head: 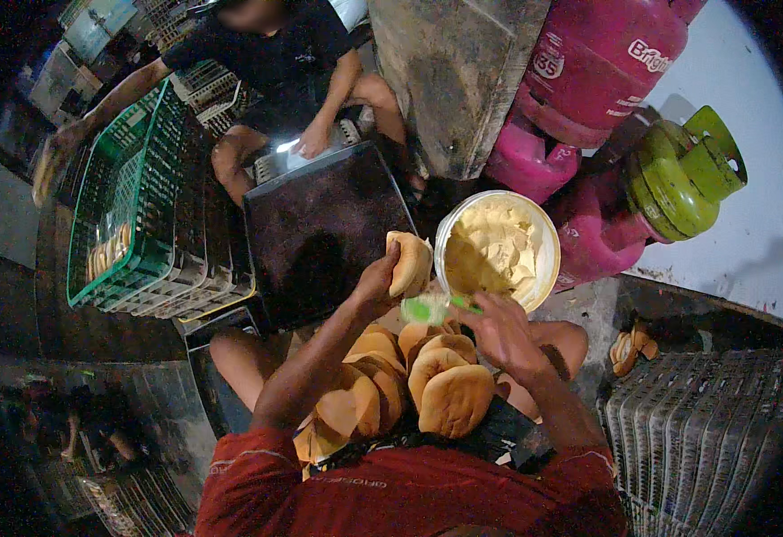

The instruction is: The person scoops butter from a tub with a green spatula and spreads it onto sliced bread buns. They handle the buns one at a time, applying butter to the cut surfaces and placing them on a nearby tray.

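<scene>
My left hand (pixel 372 280) grips a round bread bun (pixel 409 265) upright, the thumb on its near side. In my right hand (pixel 502 333) is a green-handled spreader (pixel 464 305). Its blurred head carries pale cream below the bun; whether the two touch is unclear. A white round tub (pixel 555 258) of pale yellow cream (pixel 502 238) stands just beyond my right hand. Across my lap lie overlapping buns in a right-hand row (pixel 457 401) and a left-hand row (pixel 347 406).
A dark flat-topped surface (pixel 327 215) lies ahead, with a seated person (pixel 277 74) behind it. Left stands a green plastic crate (pixel 137 258) holding bagged buns. Pink gas cylinders (pixel 606 60) and a green one (pixel 673 181) stand right, above stacked crates (pixel 693 423).
</scene>
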Demonstrator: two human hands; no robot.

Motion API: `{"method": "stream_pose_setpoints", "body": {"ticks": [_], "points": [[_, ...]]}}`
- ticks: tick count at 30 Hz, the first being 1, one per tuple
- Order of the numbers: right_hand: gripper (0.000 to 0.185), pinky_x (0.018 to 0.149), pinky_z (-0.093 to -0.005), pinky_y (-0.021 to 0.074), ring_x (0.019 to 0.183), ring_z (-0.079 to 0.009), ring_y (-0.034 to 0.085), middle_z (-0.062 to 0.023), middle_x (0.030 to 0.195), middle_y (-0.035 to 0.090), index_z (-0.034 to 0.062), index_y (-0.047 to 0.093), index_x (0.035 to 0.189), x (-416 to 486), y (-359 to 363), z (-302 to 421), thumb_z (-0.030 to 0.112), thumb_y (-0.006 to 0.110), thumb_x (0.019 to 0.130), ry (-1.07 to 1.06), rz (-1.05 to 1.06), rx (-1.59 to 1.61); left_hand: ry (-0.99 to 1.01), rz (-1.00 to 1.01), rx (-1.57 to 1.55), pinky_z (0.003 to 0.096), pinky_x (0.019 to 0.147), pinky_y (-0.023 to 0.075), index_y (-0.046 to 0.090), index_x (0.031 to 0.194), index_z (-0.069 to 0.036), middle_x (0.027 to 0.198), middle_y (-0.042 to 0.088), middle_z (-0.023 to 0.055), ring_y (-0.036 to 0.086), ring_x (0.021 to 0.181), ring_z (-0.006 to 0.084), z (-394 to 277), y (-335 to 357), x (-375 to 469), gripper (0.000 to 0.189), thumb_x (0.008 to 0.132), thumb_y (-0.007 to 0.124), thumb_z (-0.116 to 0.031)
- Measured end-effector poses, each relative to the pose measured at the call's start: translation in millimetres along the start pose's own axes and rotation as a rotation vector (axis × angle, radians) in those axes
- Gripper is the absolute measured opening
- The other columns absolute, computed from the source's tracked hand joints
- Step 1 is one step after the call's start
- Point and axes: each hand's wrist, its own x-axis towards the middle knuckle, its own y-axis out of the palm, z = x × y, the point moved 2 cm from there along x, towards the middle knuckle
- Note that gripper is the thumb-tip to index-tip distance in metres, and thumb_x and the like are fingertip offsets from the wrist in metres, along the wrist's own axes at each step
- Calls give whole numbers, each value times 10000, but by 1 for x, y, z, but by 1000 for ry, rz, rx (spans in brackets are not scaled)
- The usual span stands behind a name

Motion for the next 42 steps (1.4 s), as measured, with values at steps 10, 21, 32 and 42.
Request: {"method": "stream_pose_setpoints", "body": {"ticks": [10,21,32,42], "points": [[353,891,-345,488,999,-335,633,-225,1090,646,35,627,1234,20,-5,-46,10,574,887,208,-116,458,-71,237,219,353,825,550,522,1271,-16,1078,649,140,661,931,238,-14,3,-15,594,996,424,-533],[412,583,-248,471,643,-91,521,-86,951,650,-65,548,1294,-26,73,-98,31,613,898,569,-206,888,639,-586,393,373,839,545,458,1224,-27,1120,618,112,639,975,220,-30,-89,52,489,851,750,-148],[401,570,-221,456,618,-72,520,-76,908,657,-71,509,1317,-27,93,-74,50,571,939,631,-267,1061,-41,-644,2050,501,861,513,557,1183,-33,1137,640,145,630,1077,342,-66,-197,120,577,780,748,-399],[416,626,-210,475,671,-62,528,-43,922,662,-29,523,1336,-22,69,-68,50,589,933,774,-216,1079,308,-777,2363,678,920,374,662,1118,-78,1047,695,93,630,1045,322,-91,-203,96,442,885,590,-446]]}}
